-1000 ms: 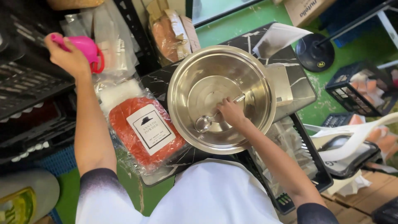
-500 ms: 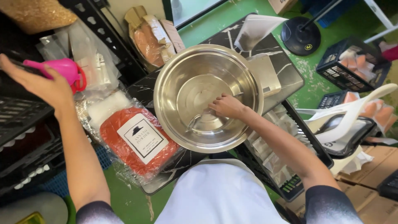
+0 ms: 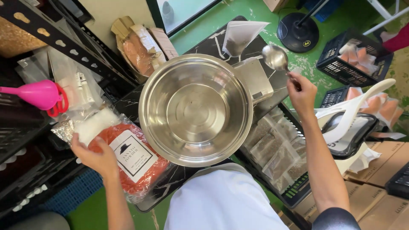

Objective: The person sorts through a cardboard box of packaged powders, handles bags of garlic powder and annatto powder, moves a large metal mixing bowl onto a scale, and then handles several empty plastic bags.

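A large steel mixing bowl [image 3: 196, 108] sits empty on a small scale [image 3: 258, 81] on a dark marble-patterned board [image 3: 179, 183]. My right hand [image 3: 301, 91] is to the right of the bowl and holds a metal spoon [image 3: 276, 58] by the handle, its bowl raised above the scale. My left hand [image 3: 96, 157] rests on a clear bag of orange-red powder [image 3: 128, 157] with a white label, lying left of the bowl. A pink funnel [image 3: 36, 94] sits on the rack at the far left.
A black metal rack [image 3: 64, 47] lines the left. A crate of small packed pouches [image 3: 277, 157] is right of the board. A small clear pouch [image 3: 238, 38] lies beyond the bowl. Black crates [image 3: 353, 55], a white scoop [image 3: 353, 110] and cardboard boxes [image 3: 370, 196] stand at the right.
My right hand lifted the spoon out of the bowl and moved it right, above the scale. My left hand let go of the pink funnel and came down onto the powder bag.
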